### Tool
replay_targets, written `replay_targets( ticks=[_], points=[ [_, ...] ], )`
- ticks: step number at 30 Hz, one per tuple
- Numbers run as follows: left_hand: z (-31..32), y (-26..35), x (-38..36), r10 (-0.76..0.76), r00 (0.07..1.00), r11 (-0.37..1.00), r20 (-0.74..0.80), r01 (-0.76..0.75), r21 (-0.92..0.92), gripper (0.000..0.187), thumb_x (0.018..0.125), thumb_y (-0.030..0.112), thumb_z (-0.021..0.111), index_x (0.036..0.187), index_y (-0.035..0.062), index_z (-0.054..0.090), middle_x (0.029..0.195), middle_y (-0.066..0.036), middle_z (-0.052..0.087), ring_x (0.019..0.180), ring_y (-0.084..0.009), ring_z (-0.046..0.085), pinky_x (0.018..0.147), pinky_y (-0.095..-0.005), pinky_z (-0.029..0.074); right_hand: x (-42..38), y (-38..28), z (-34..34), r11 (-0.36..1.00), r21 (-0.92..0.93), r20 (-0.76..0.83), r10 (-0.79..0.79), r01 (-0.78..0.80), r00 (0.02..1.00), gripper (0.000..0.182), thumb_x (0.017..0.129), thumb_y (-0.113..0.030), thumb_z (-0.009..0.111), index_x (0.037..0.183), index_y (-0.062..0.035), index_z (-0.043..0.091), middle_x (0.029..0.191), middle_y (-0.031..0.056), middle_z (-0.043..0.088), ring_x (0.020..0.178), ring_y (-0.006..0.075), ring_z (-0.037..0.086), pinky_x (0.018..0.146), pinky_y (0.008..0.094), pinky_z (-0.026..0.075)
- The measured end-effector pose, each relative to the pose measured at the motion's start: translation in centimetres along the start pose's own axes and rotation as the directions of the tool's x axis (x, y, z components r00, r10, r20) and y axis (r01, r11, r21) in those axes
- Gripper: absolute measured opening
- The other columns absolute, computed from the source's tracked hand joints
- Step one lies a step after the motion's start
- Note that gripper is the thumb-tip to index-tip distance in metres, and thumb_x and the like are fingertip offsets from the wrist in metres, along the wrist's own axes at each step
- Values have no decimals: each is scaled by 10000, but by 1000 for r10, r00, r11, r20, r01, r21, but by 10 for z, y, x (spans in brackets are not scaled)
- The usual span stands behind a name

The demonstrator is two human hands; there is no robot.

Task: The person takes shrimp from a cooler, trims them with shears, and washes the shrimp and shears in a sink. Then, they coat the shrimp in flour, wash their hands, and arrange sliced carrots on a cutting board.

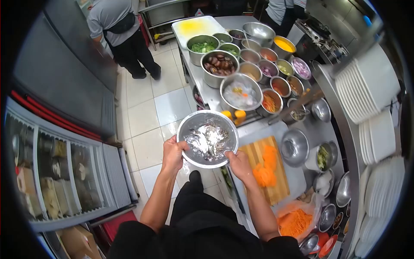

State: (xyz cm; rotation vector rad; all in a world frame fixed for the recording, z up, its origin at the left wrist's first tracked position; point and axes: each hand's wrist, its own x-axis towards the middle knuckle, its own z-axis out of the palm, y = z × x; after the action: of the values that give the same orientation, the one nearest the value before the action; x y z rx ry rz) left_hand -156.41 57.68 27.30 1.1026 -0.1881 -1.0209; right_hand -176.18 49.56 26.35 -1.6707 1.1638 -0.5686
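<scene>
A round metal bowl is held in front of my body, over the floor at the table's edge. Inside lie wet, glossy contents that glare silvery white; their kind I cannot make out. My left hand grips the bowl's left rim, thumb over the edge. Closed on the lower right rim is my right hand. Just right of that hand, orange pieces that look like carrot lie on a wooden cutting board. Shredded carrot fills a plastic bag near my right forearm.
Metal pots of mushrooms, chopped greens and other ingredients crowd the table beyond. Stacked white plates line the right shelf. A glass-fronted cabinet stands at left. One person stands at upper left, another at the top.
</scene>
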Motion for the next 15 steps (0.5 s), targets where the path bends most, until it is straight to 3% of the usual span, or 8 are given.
replay_targets(
  ticks=[1, 4, 8, 10, 11, 13, 15],
  points=[
    [0, 8, 19, -9, 1000, 1000, -5, 9, 8, 334, 592, -111, 497, 910, -60, 586, 741, -105, 627, 570, -150, 576, 509, -252, 463, 20, 0, 8, 1000, 6, 3, 11, -11, 1000, 334, 798, -261, 530, 807, 63, 612, 641, 209, 592, 643, 293, 612, 623, 383, 448],
    [20, 29, 75, 19, 999, 998, 35, -21, 62, 305, 641, -60, 533, 941, -52, 584, 750, -99, 635, 554, -134, 585, 463, -240, 463, 82, -3, 17, 987, 140, -42, 87, -81, 995, 341, 787, -249, 522, 774, 82, 604, 619, 157, 605, 619, 184, 576, 600, 359, 439],
    [41, 72, 137, -12, 993, 992, 120, -4, 128, 142, 743, 48, 594, 876, -3, 590, 681, -67, 617, 526, -120, 574, 408, -244, 442, 139, -36, 12, 984, 166, -101, 80, -63, 992, 328, 770, -236, 516, 738, 84, 581, 573, 103, 554, 579, 153, 518, 566, 332, 418],
    [49, 99, 163, -123, 968, 992, 220, 119, 31, 171, 819, 219, 601, 773, 59, 557, 577, -19, 538, 469, -122, 521, 401, -275, 428, 170, -53, 8, 990, 134, -119, 63, -47, 991, 331, 771, -237, 515, 726, 85, 575, 571, 104, 553, 578, 150, 512, 561, 331, 412],
    [50, 105, 188, -135, 965, 991, 223, 129, 44, 171, 819, 219, 601, 773, 59, 557, 577, -19, 538, 469, -122, 521, 401, -275, 428, 194, -58, 5, 995, 90, -124, 64, -53, 990, 335, 771, -239, 514, 715, 87, 570, 568, 106, 551, 577, 146, 507, 556, 331, 407],
    [30, 127, 226, -111, 940, 977, 324, 162, -137, 309, 854, 359, 561, 692, 106, 488, 517, 4, 439, 429, -126, 463, 406, -303, 414, 227, -92, 5, 993, 114, -147, 32, -15, 989, 354, 771, -250, 509, 689, 92, 551, 555, 118, 526, 580, 137, 491, 554, 340, 399],
    [-11, 148, 263, -57, 988, 997, 141, 64, -49, 356, 863, 394, 533, 647, 134, 421, 501, 11, 380, 419, -125, 432, 421, -329, 414, 278, -101, 8, 995, 102, -147, -3, 18, 989, 382, 770, -276, 500, 701, 95, 561, 565, 157, 542, 583, 191, 530, 584, 372, 410]
  ],
)
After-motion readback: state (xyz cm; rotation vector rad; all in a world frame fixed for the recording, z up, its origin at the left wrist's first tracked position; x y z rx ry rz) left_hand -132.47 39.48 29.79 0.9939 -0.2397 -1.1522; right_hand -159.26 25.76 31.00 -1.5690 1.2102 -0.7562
